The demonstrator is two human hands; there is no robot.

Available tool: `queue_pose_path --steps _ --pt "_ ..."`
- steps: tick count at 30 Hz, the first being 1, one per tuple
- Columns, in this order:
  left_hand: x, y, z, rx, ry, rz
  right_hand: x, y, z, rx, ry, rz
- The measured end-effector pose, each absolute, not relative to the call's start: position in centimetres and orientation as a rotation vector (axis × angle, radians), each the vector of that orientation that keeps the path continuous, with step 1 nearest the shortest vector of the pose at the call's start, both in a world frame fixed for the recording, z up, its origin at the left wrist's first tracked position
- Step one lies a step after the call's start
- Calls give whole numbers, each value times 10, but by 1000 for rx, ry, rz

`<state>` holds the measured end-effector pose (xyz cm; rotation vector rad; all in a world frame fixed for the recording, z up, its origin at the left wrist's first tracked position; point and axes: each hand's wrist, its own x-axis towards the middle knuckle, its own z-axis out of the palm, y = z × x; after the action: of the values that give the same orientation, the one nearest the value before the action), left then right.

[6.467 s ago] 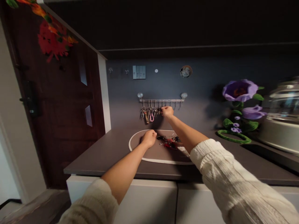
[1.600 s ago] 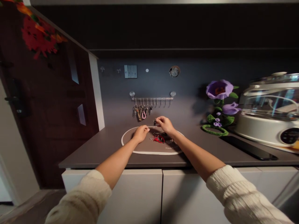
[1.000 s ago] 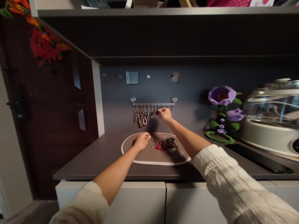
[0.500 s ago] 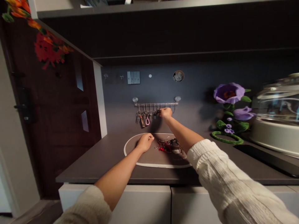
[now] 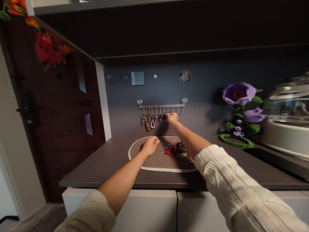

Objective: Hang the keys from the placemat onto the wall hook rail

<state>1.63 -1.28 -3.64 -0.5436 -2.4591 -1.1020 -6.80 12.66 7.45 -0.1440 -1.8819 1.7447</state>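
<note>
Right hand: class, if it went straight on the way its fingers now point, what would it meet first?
Past the dark keys it apparently touches, the right hand would probably meet the hanging keys just left; depth is unclear.

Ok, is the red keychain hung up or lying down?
Lying down: the red keychain is on the oval mat, below and apart from the hook rail.

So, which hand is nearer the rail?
Right. The right hand is just below the rail; the left hand is well lower, at the mat.
</note>
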Motion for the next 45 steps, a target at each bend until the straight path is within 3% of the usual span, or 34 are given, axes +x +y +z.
queue_pose_path --steps 30,45 --pt "26 -17 -28 -486 -2433 -1221 6 147 45 224 -2048 1896" --pt "41 -1 -12 -509 -2466 -1286 52 176 -5 398 -2290 1532"
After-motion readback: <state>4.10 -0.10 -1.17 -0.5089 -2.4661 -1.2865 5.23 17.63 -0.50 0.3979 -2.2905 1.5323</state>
